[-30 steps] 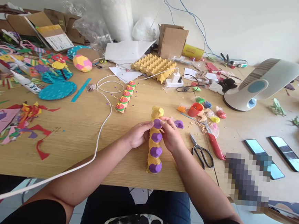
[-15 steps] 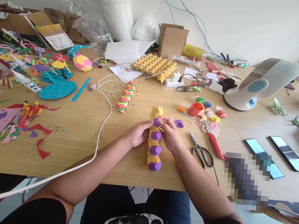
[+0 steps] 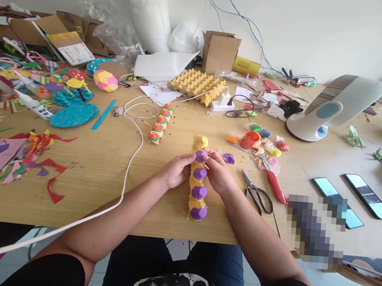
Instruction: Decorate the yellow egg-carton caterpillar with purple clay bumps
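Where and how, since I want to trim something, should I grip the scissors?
By the black loops, probably with the right hand from the near right: the scissors lie flat, loops nearer, blades pointing away and left. That hand now holds the strip.

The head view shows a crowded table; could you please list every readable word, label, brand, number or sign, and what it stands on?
No text can be read with certainty.
Yellow package: printed lettering, too blurred to read.
White label on the cardboard box at left: print too small to read.
Egg-carton strip: no lettering visible.
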`<state>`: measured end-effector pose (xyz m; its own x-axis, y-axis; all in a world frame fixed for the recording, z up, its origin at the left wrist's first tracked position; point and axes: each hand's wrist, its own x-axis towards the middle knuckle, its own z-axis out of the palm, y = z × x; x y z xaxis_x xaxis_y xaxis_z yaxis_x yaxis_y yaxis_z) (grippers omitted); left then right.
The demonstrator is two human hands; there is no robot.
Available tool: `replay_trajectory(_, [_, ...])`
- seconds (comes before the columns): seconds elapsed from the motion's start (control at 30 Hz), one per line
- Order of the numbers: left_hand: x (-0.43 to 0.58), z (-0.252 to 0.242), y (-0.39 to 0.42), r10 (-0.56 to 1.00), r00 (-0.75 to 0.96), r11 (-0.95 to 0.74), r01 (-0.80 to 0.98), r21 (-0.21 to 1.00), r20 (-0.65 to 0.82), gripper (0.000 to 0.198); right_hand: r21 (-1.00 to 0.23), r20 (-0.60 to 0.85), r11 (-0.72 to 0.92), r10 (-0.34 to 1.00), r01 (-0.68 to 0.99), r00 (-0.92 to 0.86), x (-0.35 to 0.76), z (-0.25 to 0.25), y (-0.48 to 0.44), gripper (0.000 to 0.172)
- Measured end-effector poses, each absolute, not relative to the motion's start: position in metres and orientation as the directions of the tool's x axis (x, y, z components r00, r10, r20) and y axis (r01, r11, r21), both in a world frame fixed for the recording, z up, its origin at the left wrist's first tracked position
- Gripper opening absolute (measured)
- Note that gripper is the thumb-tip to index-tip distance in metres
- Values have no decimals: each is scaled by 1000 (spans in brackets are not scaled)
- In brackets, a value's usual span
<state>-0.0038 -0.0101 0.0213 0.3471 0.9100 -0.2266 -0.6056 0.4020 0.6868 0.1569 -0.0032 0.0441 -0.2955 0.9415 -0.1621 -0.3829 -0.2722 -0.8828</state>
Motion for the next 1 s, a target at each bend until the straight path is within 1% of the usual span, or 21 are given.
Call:
replay_trajectory(0.1, [-4, 21, -10, 906, 359, 407, -596, 692, -224, 24, -868, -181, -297, 936, -399, -302, 158, 42, -2, 31])
replay_trajectory(0.27, [-4, 20, -10, 912, 338, 402, -616, 678, -234, 20, -853, -179, -299, 937, -428, -299, 156, 43, -3, 41])
replay_trajectory(0.43, [-5, 19, -9, 906, 338, 418, -621, 664, -254, 22, -851, -166, -283, 944, -443, -286, 154, 41, -3, 42])
replay_trajectory(0.63, [-4, 23, -10, 890, 345, 454, -622, 638, -297, 24, -847, -204, -320, 933, -425, -296, 156, 37, 0, 30])
replay_trajectory(0.7, [-3, 23, -10, 891, 346, 454, -632, 628, -295, 22, -861, -189, -300, 938, -411, -289, 156, 36, 0, 32])
replay_trajectory(0.8, [-3, 20, -9, 893, 347, 449, -647, 616, -286, 19, -884, -127, -231, 955, -407, -267, 154, 36, -2, 40])
replay_trajectory(0.87, [-3, 20, -9, 891, 349, 452, -650, 611, -289, 19, -893, -96, -194, 964, -405, -250, 153, 36, -2, 42])
replay_trajectory(0.93, [-3, 22, -9, 890, 343, 456, -653, 604, -300, 19, -894, -106, -201, 963, -400, -247, 154, 35, -1, 40])
replay_trajectory(1.0, [-3, 25, -9, 884, 346, 468, -653, 595, -315, 20, -878, -144, -245, 954, -411, -262, 156, 33, 2, 37])
